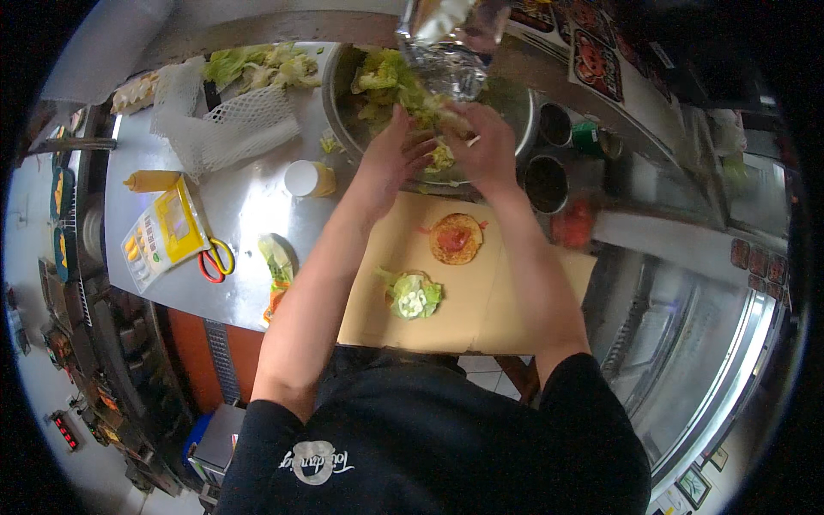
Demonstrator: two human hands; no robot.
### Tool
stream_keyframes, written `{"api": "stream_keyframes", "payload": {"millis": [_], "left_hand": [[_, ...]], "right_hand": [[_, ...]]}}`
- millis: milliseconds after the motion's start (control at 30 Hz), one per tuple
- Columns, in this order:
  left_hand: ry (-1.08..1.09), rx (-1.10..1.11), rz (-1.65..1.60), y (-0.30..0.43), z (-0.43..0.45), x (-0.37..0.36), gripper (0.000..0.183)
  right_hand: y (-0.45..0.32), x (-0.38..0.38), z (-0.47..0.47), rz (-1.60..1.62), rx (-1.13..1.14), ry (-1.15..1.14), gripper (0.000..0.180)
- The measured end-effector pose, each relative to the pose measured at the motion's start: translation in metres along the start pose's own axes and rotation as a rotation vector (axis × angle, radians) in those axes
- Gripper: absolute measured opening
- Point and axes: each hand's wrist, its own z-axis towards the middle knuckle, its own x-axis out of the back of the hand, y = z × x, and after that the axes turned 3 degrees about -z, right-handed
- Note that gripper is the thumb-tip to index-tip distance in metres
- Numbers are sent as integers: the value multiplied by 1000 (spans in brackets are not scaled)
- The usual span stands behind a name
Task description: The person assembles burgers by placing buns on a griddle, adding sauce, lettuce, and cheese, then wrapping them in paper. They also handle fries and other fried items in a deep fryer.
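Both my hands are over a large round metal bowl (331,106) of torn lettuce (383,74). My right hand (483,148) pinches a shred of lettuce, slightly blurred. Facing it, my left hand (396,161) has its fingers apart, close to the leaves, with nothing visible in it. Below the bowl, a tan board (515,290) carries two bun halves. The toasted bun half (467,251) is topped with a red sauce. Lettuce and a white creamy sauce cover most of the other bun half (415,299).
Left on the steel counter (251,161) are a white-lidded jar (306,179), a yellow squeeze bottle (151,180), a yellow-white packet (170,232), scissors (219,261) and white foam netting (251,122). More lettuce (264,67) lies behind. Foil (450,61) hangs over the bowl; dark round containers (546,183) stand right.
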Motion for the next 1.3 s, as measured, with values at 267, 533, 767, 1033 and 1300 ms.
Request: {"api": "stream_keyframes", "payload": {"millis": [267, 533, 767, 1033, 1300], "left_hand": [[59, -172, 179, 1, 2, -21, 25], [-47, 145, 192, -15, -75, 9, 33], [103, 54, -396, -14, -111, 31, 34], [167, -55, 150, -27, -121, 51, 35], [157, -94, 61, -22, -100, 33, 33]], "right_hand": [[-17, 26, -32, 397, 68, 53, 56], [-26, 14, -26, 378, 129, -171, 41], [-82, 13, -61, 76, 473, -383, 56], [14, -49, 35, -8, -372, -570, 38], [98, -167, 55, -95, -374, -212, 35]]}}
